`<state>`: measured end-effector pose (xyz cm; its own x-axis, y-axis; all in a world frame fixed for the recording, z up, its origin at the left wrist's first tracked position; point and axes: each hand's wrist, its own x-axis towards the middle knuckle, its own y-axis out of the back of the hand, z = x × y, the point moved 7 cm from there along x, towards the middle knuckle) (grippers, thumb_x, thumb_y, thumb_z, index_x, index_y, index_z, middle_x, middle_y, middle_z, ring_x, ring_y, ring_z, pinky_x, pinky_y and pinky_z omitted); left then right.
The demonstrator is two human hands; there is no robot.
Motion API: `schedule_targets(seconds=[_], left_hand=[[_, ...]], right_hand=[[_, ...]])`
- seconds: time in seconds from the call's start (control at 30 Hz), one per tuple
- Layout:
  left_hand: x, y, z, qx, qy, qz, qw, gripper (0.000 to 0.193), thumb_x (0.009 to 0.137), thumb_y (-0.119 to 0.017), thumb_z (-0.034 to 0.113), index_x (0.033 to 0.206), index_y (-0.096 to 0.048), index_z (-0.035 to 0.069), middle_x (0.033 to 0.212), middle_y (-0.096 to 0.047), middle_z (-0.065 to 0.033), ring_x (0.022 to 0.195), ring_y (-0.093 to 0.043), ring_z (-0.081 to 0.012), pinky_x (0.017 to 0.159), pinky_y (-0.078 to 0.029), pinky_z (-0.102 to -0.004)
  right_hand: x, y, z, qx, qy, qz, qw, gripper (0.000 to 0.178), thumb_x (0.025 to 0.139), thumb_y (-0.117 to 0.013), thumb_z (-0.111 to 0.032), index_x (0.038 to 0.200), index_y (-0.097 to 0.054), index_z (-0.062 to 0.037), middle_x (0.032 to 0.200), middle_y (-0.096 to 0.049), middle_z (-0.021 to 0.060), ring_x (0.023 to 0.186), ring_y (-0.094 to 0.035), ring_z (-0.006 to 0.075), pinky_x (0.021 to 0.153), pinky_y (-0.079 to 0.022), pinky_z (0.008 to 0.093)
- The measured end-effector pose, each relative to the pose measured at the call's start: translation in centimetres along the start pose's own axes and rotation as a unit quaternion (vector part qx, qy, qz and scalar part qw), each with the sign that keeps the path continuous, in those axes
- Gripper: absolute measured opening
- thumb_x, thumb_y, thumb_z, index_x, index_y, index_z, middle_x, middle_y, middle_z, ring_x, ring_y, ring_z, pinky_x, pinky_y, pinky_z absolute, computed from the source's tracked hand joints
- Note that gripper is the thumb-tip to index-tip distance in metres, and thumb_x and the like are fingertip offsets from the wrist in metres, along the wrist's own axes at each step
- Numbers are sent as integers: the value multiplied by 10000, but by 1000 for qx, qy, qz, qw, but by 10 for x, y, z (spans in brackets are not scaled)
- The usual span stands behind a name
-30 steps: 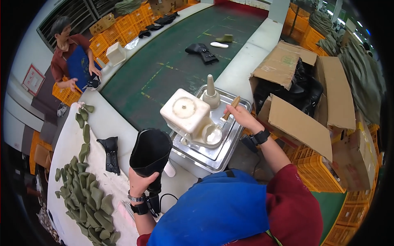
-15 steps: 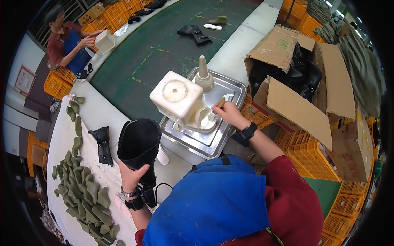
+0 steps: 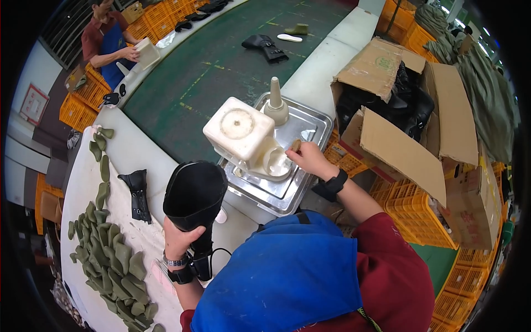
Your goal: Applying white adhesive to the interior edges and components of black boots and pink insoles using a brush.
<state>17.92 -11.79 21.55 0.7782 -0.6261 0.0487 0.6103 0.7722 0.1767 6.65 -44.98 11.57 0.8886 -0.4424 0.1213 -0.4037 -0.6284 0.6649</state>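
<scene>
My left hand grips a black boot by its shaft, the wide opening tilted up toward me. In my right hand is a short tan-handled brush, pinched between the fingers; its working end is hidden. That hand is at the round mouth of a white plastic glue container, which has white stuff inside its spout. The container rests on a metal tray. Behind it on the tray stands a beige bottle with a cone-shaped nozzle. Part of a white insole shows beside the boot.
Many olive-green shoe inserts are heaped at left, near a small black boot piece. A green conveyor runs ahead. An open carton of black boots stands right, above orange crates. A co-worker handles another white container.
The boot has shifted slightly right, covering more of the white insole. My right hand stays at the container's mouth, the brush handle turned a little. The co-worker has moved right and leans forward.
</scene>
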Motion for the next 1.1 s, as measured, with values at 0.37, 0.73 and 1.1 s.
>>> schedule_targets(seconds=[0.37, 0.73, 1.1], left_hand=[[-3, -22, -49, -166, 100, -183, 964, 954, 530, -824, 280, 1297, -339, -11, 1234, -471, -107, 1132, -445, -200, 953, -361, -336], [6, -68, -15, -175, 101, -298, 933, 994, 522, -837, 287, 1316, -322, -17, 1288, -441, -123, 1176, -428, -229, 990, -336, -363], [1, -63, 12, -132, 31, -283, 949, 1002, 539, -826, 247, 1339, -279, -5, 1301, -421, -111, 1207, -388, -202, 1013, -284, -339]], right_hand=[[2, 37, 21, 393, -166, -23, 904, 298, 914, -493, -263, 984, -595, 8, 741, -594, 39, 600, -550, 91, 560, -459, 211], [14, 71, -168, 363, 156, -103, 913, 112, 807, -609, -77, 877, -643, 4, 775, -622, 65, 659, -561, 120, 614, -446, 237], [11, 50, -175, 248, 243, -89, 934, 114, 777, -662, -120, 798, -641, -10, 686, -609, 34, 598, -535, 89, 552, -423, 227]])
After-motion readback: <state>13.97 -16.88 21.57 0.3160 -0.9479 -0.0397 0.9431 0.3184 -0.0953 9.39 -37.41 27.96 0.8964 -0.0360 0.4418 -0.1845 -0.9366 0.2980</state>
